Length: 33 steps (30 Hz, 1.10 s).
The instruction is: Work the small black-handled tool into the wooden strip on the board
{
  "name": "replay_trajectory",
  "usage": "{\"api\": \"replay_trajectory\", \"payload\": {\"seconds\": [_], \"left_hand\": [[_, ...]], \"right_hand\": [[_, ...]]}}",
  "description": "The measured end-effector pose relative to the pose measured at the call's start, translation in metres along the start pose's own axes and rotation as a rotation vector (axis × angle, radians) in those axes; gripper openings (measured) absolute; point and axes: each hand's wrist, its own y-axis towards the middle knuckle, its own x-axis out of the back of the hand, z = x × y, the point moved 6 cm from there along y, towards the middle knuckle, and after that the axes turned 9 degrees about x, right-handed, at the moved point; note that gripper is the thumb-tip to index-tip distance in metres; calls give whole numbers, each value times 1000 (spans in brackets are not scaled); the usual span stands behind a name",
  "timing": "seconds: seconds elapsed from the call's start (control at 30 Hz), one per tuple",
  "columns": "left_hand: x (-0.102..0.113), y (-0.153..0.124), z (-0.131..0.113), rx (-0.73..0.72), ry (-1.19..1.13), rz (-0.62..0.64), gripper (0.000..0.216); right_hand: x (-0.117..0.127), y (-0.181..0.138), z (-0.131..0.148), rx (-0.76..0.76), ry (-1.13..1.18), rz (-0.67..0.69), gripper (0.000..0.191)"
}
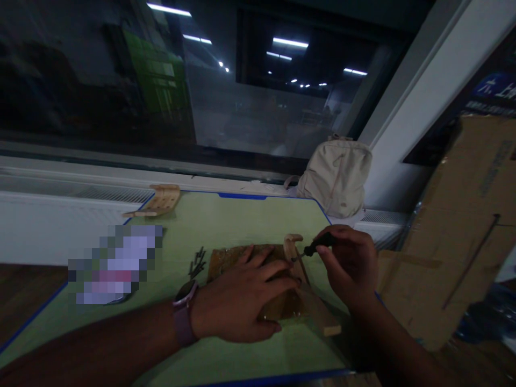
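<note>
My left hand [242, 298] lies flat with its fingers spread over a brown block wrapped in shiny film [223, 259]. Its fingertips reach a curved wooden piece [320, 312] standing along the block's right side. In my right hand [355, 266] is a screwdriver with a black handle [322, 243], held between thumb and fingers. The shaft points left, down to the wooden piece near my left fingertips; whether a screw sits under the tip cannot be made out. Several dark screws [196, 263] lie loose left of the block.
Another curved wooden part with holes [163, 201] rests at the table's back left corner. A blurred-out flat item [121, 263] lies on the left. Behind the green table [242, 215], a beige backpack [338, 174] leans by the window. A large cardboard sheet [455, 242] stands at right.
</note>
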Motion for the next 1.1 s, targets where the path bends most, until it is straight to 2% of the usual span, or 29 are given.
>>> {"api": "replay_trajectory", "payload": {"seconds": [0.1, 0.17, 0.27, 0.47, 0.57, 0.7, 0.83, 0.97, 1.1], "left_hand": [[0, 1, 1, 9, -2, 7, 77], [0, 1, 1, 11, -2, 12, 78], [-1, 0, 0, 8, 0, 18, 77], [0, 0, 0, 10, -4, 6, 78], [1, 1, -1, 9, -3, 8, 77], [1, 1, -2, 9, -9, 11, 75], [2, 1, -3, -2, -19, 1, 74], [3, 0, -3, 0, -16, -13, 74], [3, 0, -2, -1, -13, -10, 75]], "right_hand": [[1, 1, 1, 57, -10, -12, 37], [0, 2, 2, 67, -33, 12, 30], [-2, 3, 4, 33, -28, 21, 19], [-3, 2, 3, -48, 32, -25, 18], [2, 5, 5, 20, -20, -76, 22], [4, 8, 11, 118, -131, -30, 23], [2, 6, 10, 56, -159, 39, 22], [-5, 3, 7, -26, -34, 94, 29], [-2, 4, 4, -38, 14, 43, 26]]}}
